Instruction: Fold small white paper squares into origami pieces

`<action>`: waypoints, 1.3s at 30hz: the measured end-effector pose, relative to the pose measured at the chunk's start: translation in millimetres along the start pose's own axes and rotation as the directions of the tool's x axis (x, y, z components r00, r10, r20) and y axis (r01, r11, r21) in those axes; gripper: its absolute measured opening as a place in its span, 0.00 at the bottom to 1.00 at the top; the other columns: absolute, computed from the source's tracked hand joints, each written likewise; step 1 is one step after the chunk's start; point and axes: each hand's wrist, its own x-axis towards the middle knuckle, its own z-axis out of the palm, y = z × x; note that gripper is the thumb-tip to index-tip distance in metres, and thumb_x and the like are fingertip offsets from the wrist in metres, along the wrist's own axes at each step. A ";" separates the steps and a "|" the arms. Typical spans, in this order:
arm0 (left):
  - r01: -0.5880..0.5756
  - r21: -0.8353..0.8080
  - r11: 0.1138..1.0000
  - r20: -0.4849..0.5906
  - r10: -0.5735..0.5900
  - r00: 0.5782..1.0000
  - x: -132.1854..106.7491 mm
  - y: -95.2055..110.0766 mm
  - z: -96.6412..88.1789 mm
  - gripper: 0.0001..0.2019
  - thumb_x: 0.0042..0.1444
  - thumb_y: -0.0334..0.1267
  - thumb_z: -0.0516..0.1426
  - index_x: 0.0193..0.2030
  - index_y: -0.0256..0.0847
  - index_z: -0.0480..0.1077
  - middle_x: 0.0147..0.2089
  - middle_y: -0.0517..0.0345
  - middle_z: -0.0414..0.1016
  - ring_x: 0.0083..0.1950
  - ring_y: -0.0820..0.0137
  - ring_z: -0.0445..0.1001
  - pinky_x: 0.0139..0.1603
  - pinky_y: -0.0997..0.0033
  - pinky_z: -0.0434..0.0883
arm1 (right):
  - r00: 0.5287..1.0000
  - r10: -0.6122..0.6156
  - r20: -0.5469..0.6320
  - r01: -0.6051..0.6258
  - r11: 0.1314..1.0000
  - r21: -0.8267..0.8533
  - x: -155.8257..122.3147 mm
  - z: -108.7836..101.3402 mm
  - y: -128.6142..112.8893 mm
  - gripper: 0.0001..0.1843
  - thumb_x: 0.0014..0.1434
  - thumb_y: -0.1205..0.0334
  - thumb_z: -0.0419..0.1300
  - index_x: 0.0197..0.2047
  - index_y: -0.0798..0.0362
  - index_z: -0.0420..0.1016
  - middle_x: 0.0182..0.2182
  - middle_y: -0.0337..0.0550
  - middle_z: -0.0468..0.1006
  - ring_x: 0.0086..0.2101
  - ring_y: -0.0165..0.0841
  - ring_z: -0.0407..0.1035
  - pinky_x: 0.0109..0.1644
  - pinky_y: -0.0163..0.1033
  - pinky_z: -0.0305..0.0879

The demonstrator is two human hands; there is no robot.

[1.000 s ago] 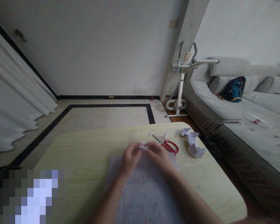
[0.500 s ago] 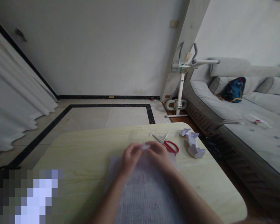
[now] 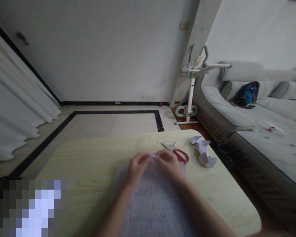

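Between the fingertips of both hands is a small white piece of paper [image 3: 153, 157], mostly covered by the fingers. My left hand [image 3: 138, 166] pinches its left side and my right hand [image 3: 169, 164] its right side. Both hands are above the far end of a large written sheet [image 3: 150, 204] on the table, its lines of writing too blurred to read. Just beyond my right hand lie scissors with red handles [image 3: 182, 156], blades pointing away to the left. Thin white paper scraps [image 3: 174, 144] lie around the blades.
Several folded white paper pieces [image 3: 204, 151] stand at the far right of the light wooden table [image 3: 81, 171], whose corners are rounded. Past it are a grey sofa [image 3: 239, 113] with a blue bag [image 3: 248, 94] and a white exercise machine [image 3: 191, 90].
The small paper between my fingers has shifted and looks flatter. Both hands stay in nearly the same place; the scissors and folded papers have not moved.
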 end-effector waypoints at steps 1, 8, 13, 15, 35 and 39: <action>0.004 0.005 1.000 0.001 -0.004 1.000 0.1 0.5 -0.3 0.08 0.46 0.38 0.63 0.33 0.37 0.76 0.31 0.56 0.79 0.32 0.69 0.77 0.36 0.72 0.73 | 1.000 0.001 0.001 -0.001 1.000 -0.008 0.3 -0.4 0.1 0.11 0.51 0.55 0.65 0.32 0.54 0.74 0.26 0.40 0.76 0.28 0.33 0.71 0.33 0.37 0.67; -0.029 0.074 0.997 0.051 0.025 0.998 0.4 -1.7 -3.0 0.07 0.48 0.39 0.62 0.32 0.37 0.77 0.31 0.55 0.80 0.34 0.67 0.77 0.37 0.71 0.73 | 0.998 -0.051 0.038 0.052 0.998 -0.026 1.3 -3.5 5.0 0.13 0.53 0.56 0.64 0.41 0.52 0.76 0.33 0.42 0.78 0.33 0.34 0.72 0.37 0.37 0.68; -0.030 0.061 0.998 0.049 0.027 0.998 0.3 -3.9 -1.7 0.07 0.48 0.39 0.62 0.32 0.38 0.77 0.31 0.55 0.80 0.34 0.67 0.77 0.37 0.71 0.73 | 0.998 -0.033 0.057 0.036 0.997 -0.065 1.5 -3.2 -4.8 0.10 0.54 0.55 0.64 0.29 0.53 0.76 0.27 0.41 0.78 0.31 0.34 0.71 0.36 0.37 0.67; -0.032 0.058 0.998 0.040 0.030 0.999 0.2 -4.3 -1.3 0.07 0.48 0.39 0.63 0.32 0.38 0.77 0.31 0.56 0.79 0.33 0.68 0.77 0.36 0.73 0.72 | 0.999 -0.016 0.035 0.018 0.998 -0.059 1.5 -2.1 -8.7 0.09 0.53 0.57 0.64 0.28 0.53 0.76 0.26 0.40 0.77 0.30 0.33 0.71 0.36 0.36 0.67; -0.056 0.132 0.990 -0.046 0.063 0.997 -0.8 -7.6 -1.6 0.09 0.52 0.41 0.61 0.31 0.36 0.76 0.29 0.56 0.79 0.32 0.69 0.76 0.34 0.74 0.71 | 0.996 0.075 -0.053 -0.078 0.995 -0.061 0.0 2.2 -9.5 0.10 0.52 0.56 0.65 0.30 0.55 0.78 0.26 0.42 0.79 0.29 0.34 0.72 0.32 0.35 0.67; -0.046 0.092 0.995 -0.087 0.054 0.995 -1.5 -7.0 -0.5 0.11 0.51 0.41 0.62 0.38 0.36 0.74 0.32 0.55 0.80 0.34 0.68 0.77 0.36 0.73 0.72 | 0.994 0.072 -0.082 -0.080 0.992 -0.093 -0.9 3.3 -6.8 0.12 0.52 0.54 0.64 0.27 0.55 0.76 0.24 0.41 0.77 0.28 0.34 0.71 0.32 0.36 0.66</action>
